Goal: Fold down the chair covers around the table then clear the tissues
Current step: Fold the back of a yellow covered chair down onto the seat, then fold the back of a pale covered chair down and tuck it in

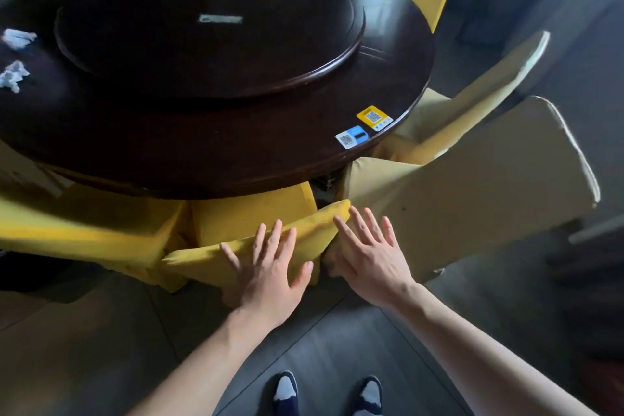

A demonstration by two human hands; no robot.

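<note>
Cover: yellow chair cover on the chair back nearest us, pushed under the table edge.
Left hand: ours, fingers spread flat on the cover's top.
Right hand: flat, released, at its right corner.
Tissues: two crumpled on the table's far left.
</note>
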